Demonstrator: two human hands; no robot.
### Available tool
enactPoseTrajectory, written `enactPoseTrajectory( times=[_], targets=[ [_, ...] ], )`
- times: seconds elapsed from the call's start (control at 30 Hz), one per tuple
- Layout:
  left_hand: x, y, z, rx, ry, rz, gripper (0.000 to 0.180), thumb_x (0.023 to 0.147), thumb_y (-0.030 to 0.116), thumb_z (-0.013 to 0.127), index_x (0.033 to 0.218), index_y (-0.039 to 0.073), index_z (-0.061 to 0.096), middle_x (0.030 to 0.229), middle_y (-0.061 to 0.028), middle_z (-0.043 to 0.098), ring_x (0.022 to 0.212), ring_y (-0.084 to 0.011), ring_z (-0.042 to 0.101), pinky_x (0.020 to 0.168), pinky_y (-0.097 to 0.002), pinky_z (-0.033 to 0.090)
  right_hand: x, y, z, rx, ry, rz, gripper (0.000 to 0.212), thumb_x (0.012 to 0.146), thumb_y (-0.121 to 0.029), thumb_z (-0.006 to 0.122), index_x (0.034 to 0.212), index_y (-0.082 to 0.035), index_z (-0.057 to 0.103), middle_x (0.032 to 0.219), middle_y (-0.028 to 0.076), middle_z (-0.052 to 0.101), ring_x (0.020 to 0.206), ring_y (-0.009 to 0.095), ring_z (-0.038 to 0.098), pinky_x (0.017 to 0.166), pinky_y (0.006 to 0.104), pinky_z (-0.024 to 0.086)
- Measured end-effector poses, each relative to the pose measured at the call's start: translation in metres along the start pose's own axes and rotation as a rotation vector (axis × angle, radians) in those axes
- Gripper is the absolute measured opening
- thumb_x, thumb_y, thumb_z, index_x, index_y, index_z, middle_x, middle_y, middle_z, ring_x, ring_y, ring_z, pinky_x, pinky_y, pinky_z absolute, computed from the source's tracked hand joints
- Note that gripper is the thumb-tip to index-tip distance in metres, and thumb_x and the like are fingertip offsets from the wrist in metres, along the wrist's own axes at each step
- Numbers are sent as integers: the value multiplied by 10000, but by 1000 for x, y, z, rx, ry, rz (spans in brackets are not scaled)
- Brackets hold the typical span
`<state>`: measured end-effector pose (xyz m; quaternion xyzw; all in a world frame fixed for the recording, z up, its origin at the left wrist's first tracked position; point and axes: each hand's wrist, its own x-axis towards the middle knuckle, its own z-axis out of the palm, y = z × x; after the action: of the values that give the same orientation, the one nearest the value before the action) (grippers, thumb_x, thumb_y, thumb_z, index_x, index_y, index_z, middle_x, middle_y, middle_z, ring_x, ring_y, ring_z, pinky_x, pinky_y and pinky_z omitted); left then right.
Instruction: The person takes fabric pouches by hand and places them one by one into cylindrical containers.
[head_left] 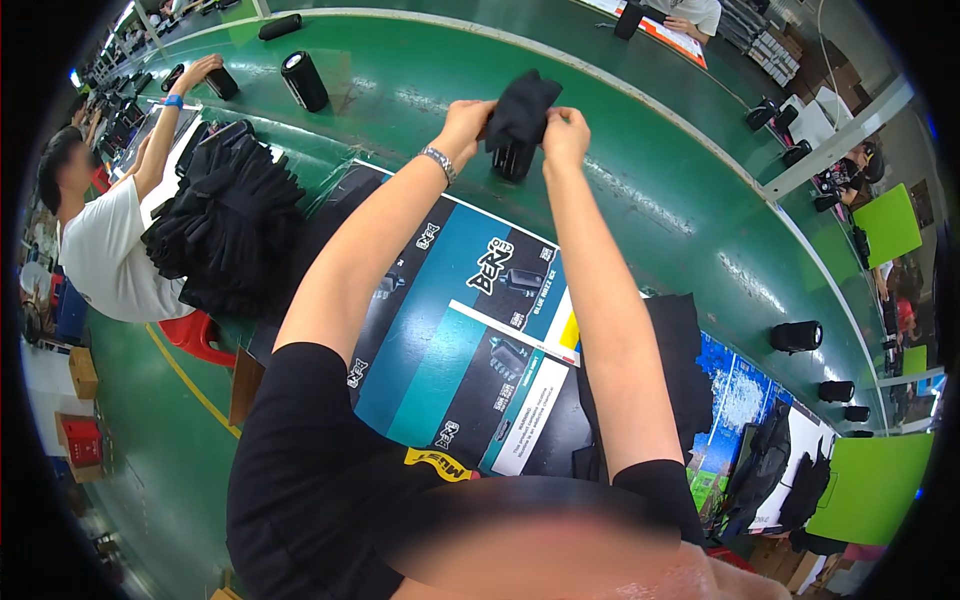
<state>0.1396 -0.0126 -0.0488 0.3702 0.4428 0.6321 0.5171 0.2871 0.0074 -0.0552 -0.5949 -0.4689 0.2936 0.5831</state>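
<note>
A black cloth bag [524,108] sits bunched over the upper part of a black cylindrical speaker [512,162]. The speaker stands on the green bench, its lower end showing beneath the cloth. On the bag's left edge the fingers of my left hand [466,126] are closed; that wrist wears a metal watch. My right hand [567,137] pinches the cloth on the opposite side. Both arms reach forward over printed cardboard sheets [410,345]. Folds hide the exact fingertip grip.
A large heap of black cloth [225,220] lies to the left, beside a seated person [115,240] whose hand touches another speaker [222,84]. One more speaker [304,82] stands farther back. Black cloth [672,370] lies at my right, and several speakers line the bench beyond.
</note>
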Motion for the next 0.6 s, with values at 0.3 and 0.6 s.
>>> enactPoseTrajectory(
  times=[0.3,0.6],
  targets=[
    [-15,-1,-25,417,-100,-390,246,875,259,627,883,13,615,822,-60,624,857,-152,611,619,-284,529,-1,27,-13,-173,-207,176,156,794,-205,634,826,-67,698,827,116,686,787,227,648,733,361,486],
    [9,1,32,-5,-350,-400,219,838,207,672,918,11,616,854,-61,663,631,-145,636,597,-267,528,6,39,-25,-228,-243,44,143,781,-164,622,806,-46,698,718,128,668,679,228,633,654,343,480]
  ],
)
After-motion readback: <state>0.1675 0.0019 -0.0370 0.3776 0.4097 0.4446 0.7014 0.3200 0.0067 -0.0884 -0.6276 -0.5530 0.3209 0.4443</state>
